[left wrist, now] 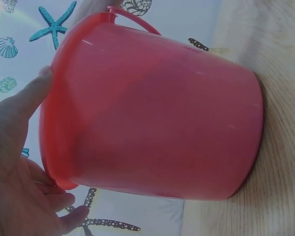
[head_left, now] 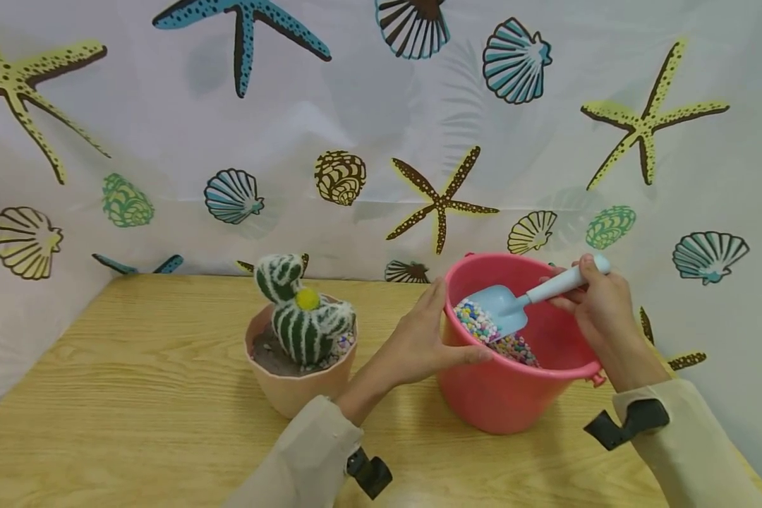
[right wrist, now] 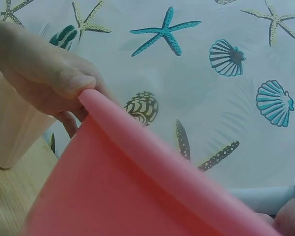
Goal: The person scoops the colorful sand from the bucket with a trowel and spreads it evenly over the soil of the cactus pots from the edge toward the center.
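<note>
A pink bucket (head_left: pixel 502 402) stands on the table with small multicoloured beads (head_left: pixel 517 349) inside it. My left hand (head_left: pixel 415 342) grips the bucket's rim on its left side, thumb along the near edge, as the left wrist view also shows. In my right hand (head_left: pixel 606 310) is the pale handle of a light blue toy shovel (head_left: pixel 498 307), pinched near its end. The shovel's blade is inside the bucket, angled down to the left, with beads in its scoop. In the right wrist view, the bucket wall hides the blade and only part of the handle (right wrist: pixel 260 199) shows.
Left of the bucket sits a peach flowerpot (head_left: pixel 295 391) holding a knitted cactus (head_left: pixel 301 335) with a yellow ball, dark soil and some beads at the right. Behind the wooden table (head_left: pixel 133 395) hangs a white cloth (head_left: pixel 368 106) printed with shells and starfish.
</note>
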Demonstrator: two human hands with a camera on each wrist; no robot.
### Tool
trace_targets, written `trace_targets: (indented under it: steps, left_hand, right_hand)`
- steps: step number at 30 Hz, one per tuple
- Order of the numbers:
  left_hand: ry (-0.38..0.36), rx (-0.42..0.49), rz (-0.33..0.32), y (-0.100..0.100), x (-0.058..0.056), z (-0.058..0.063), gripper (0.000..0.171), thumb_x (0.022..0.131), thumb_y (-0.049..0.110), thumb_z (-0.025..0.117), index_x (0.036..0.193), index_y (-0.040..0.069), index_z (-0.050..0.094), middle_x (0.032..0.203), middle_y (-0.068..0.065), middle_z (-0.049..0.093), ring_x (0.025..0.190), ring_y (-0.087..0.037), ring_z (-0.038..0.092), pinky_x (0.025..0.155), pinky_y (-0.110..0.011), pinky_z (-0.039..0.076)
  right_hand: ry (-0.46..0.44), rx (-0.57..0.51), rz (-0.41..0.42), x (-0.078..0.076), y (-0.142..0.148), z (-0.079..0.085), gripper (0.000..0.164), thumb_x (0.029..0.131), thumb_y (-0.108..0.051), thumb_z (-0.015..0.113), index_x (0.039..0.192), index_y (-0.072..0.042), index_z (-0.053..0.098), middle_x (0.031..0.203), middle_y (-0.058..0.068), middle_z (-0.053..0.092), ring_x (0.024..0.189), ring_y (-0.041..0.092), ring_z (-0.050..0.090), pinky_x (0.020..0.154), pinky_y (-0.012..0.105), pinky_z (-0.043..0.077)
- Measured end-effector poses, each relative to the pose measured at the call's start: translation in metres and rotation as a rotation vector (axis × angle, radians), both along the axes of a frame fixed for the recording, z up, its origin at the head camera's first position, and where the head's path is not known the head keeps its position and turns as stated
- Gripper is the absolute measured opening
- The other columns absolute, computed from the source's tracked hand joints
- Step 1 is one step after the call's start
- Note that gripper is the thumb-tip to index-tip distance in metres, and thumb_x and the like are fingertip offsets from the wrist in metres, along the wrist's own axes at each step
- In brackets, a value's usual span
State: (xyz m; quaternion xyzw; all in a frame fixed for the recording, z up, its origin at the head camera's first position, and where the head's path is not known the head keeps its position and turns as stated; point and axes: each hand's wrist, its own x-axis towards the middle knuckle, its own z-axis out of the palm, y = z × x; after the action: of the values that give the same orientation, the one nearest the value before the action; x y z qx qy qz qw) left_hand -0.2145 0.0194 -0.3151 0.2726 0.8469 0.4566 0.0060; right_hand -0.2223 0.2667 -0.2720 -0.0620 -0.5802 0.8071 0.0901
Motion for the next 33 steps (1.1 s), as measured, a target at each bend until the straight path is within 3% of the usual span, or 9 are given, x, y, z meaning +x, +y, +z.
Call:
trace_targets:
  steps: [7,11,15,28,33]
  left_hand:
    - [0.002,-0.003,-0.001,0.0003,-0.0016,-0.0025,0.115,0.072,0.046,0.081,0.155,0.016,0.007,0.16,-0.003,0.016,0.145,-0.026,0.024,0.107,-0.05,0.036]
    - [0.005,0.004,-0.003,0.0003,-0.002,-0.0027,0.114,0.072,0.046,0.081,0.155,0.018,0.008,0.16,-0.003,0.017,0.144,-0.026,0.024,0.106,-0.051,0.037]
    - [0.015,0.007,-0.004,0.0008,-0.003,-0.0023,0.113,0.072,0.047,0.08,0.155,0.018,0.008,0.159,-0.003,0.019,0.144,-0.027,0.025,0.105,-0.051,0.038]
    - [0.011,0.013,-0.009,0.0005,0.0,-0.0025,0.112,0.073,0.046,0.08,0.155,0.02,0.009,0.159,-0.002,0.02,0.144,-0.026,0.025,0.104,-0.051,0.039]
    - [0.007,0.009,-0.003,0.0,0.002,-0.0018,0.109,0.075,0.047,0.078,0.155,0.021,0.007,0.159,-0.001,0.02,0.144,-0.027,0.026,0.102,-0.051,0.042]
  right_hand:
    - [-0.02,-0.095,-0.011,-0.001,0.0018,-0.0015,0.023,0.1,-0.031,0.04,0.107,-0.01,0.037,0.089,0.004,0.062,0.077,0.017,0.069,0.065,0.03,0.058]
    - [-0.036,-0.132,-0.016,-0.0012,0.0028,-0.0016,0.024,0.1,-0.033,0.04,0.109,-0.012,0.036,0.109,0.008,0.05,0.094,0.018,0.061,0.073,0.033,0.056]
    - [-0.042,-0.157,-0.024,-0.0016,0.0032,-0.0003,0.026,0.099,-0.035,0.041,0.112,-0.014,0.035,0.12,0.009,0.04,0.111,0.022,0.05,0.087,0.038,0.045]
    - [-0.045,-0.314,-0.038,-0.0009,0.0062,0.0007,0.031,0.097,-0.032,0.047,0.12,-0.016,0.034,0.125,0.007,0.038,0.127,0.024,0.038,0.094,0.041,0.039]
    - [-0.027,-0.325,-0.06,-0.0026,0.006,0.0019,0.034,0.096,-0.034,0.048,0.123,-0.017,0.034,0.126,0.006,0.039,0.131,0.026,0.035,0.094,0.042,0.038]
